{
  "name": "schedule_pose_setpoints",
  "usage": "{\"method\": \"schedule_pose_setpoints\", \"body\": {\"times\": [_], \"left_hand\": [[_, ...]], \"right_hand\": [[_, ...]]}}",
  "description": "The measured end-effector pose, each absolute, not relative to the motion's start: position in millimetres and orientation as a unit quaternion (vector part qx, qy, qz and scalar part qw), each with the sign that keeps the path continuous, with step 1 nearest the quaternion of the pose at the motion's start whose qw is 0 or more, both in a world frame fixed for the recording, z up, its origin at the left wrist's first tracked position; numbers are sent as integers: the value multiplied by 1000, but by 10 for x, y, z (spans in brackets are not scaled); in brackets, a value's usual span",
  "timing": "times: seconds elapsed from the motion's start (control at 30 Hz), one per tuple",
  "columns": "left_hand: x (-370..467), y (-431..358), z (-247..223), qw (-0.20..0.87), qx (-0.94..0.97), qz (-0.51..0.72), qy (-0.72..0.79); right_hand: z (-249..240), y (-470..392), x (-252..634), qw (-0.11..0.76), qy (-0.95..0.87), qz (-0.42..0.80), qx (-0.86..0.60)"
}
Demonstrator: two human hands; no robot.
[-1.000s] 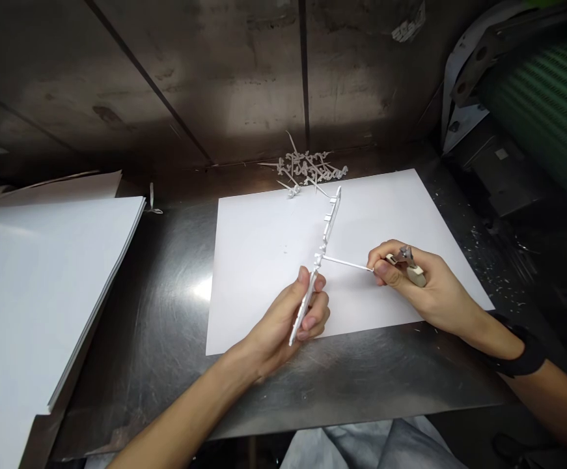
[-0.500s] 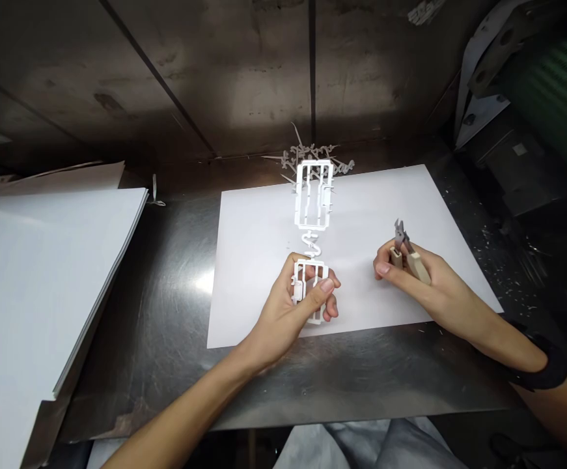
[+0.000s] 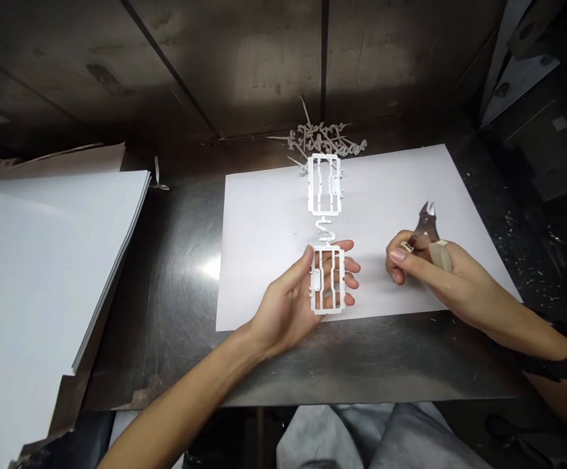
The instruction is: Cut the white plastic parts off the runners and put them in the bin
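My left hand (image 3: 288, 303) lies palm up with its fingers spread under the lower frame of a white plastic part (image 3: 342, 280), which rests across the fingers. Two slotted rectangular frames make up this part, joined by a thin S-shaped runner; the upper frame reaches over the white sheet (image 3: 258, 260). To the right, my right hand (image 3: 439, 273) is wrapped round cutting pliers (image 3: 440, 254) with beige handles. The pliers' metal jaws point up and stand apart from the white part.
Behind the white part lies a heap of grey-white plastic scraps (image 3: 325, 138). A stack of large white sheets (image 3: 43, 273) covers the left side. Small white bits are scattered on the dark surface at the right. A metal wall (image 3: 244, 65) rises behind.
The fingers of my left hand have opened out and the thumb has come off the front of the white part. The pliers have turned, showing their jaws more broadly. The whole view has shifted slightly.
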State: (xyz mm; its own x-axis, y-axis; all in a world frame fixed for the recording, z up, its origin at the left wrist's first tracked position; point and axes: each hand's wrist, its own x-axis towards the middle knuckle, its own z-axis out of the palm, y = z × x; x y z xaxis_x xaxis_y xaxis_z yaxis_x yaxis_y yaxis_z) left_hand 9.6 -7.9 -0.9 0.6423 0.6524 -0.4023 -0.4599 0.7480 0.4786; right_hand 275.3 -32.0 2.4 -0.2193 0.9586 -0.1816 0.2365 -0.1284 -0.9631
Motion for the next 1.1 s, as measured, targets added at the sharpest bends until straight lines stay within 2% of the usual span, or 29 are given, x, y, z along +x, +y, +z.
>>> {"method": "schedule_pose_setpoints", "body": {"times": [0.43, 0.87, 1.1], "left_hand": [[66, -112, 45, 904, 181, 296, 249], [39, -134, 81, 912, 229, 265, 213], [37, -189, 58, 897, 294, 255, 210]], "right_hand": [[-12, -350, 2784, 367, -530, 567, -513], [-32, -359, 2777, 353, -549, 552, -519], [-34, -346, 2745, 355, -517, 596, -501]]}}
